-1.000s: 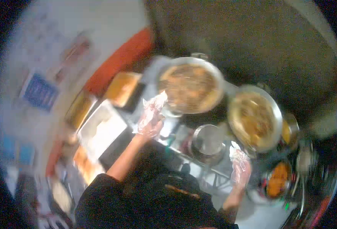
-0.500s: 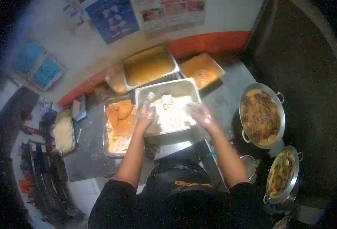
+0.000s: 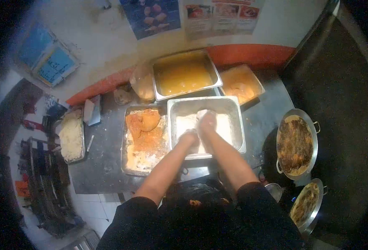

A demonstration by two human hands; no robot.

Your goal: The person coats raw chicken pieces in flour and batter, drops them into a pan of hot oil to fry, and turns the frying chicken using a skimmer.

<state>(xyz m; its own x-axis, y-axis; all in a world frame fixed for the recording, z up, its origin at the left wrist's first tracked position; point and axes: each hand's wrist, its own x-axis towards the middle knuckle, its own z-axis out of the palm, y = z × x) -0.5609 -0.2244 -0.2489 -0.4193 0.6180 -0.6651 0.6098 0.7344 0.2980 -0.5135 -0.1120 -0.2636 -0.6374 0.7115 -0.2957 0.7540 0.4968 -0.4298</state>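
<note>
A deep steel pan holds white flour. Inside it, my left hand reaches low into the flour on the near side, its fingers mostly hidden. My right hand is a little farther in and to the right, over a pale, flour-coated lump at its fingertips. Motion smears its fingers, so I cannot tell whether they grip the lump. Left of the pan, a shallow tray carries orange-coated pieces of what looks like chicken on loose flour.
Behind stands a pan of yellowish liquid, with an orange-filled container at its right. A tray of pale flour sits at the table's left end. Two large frying pans of dark oil, one upper and one lower, are at the right.
Both hands have come from the pan's two sides to its middle and lower into the flour. The whole view has shifted, with the table's things now farther right and mostly lower.
</note>
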